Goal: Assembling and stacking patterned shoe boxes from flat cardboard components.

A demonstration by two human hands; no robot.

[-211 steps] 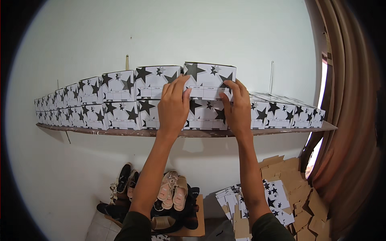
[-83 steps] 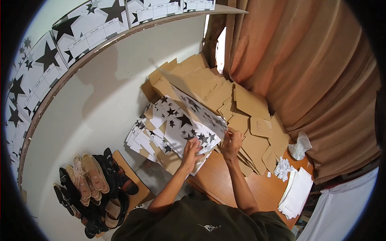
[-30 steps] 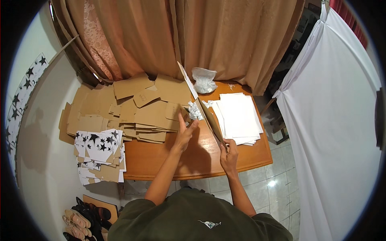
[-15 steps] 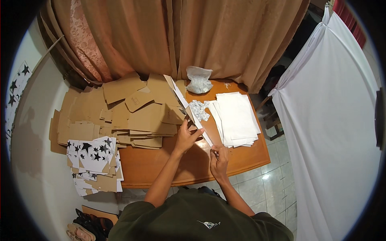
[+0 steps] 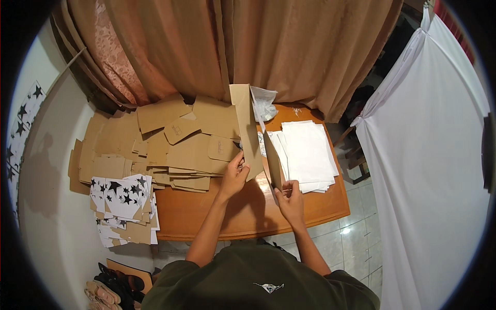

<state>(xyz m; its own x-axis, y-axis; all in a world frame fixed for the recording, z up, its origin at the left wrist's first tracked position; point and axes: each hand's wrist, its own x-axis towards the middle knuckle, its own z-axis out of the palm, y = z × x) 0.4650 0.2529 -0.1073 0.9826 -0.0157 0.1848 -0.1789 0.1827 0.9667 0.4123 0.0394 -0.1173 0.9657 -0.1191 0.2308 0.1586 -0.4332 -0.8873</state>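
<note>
My left hand (image 5: pixel 235 176) grips the lower left edge of an upright brown cardboard panel (image 5: pixel 245 116), its thumb on the near face. Between the thumb and fingers of my right hand (image 5: pixel 291 200) is the lower end of a second, narrower-looking brown cardboard panel (image 5: pixel 273 161). The two panels stand apart at the bottom, and a whitish strip shows between them higher up. Whether they are joined as one folded piece I cannot tell. Both are held over the orange-brown wooden table (image 5: pixel 206 217). Small silvery-white packets (image 5: pixel 262 144) behind them are mostly hidden.
Flat brown cardboard pieces (image 5: pixel 116 137) are heaped on the left. Nearer lies a pile of white, star-printed pieces (image 5: pixel 121 194). White sheets (image 5: pixel 309 152) are stacked at right, with a clear plastic bag (image 5: pixel 266 107) behind. Brown curtains (image 5: pixel 289 51) hang at the back, white cloth (image 5: pixel 418 155) at right.
The cardboard was seen edge-on as a narrow slanted strip; now it is turned and spread into two panels. My right hand has shifted slightly right, and my left hand stays near its place.
</note>
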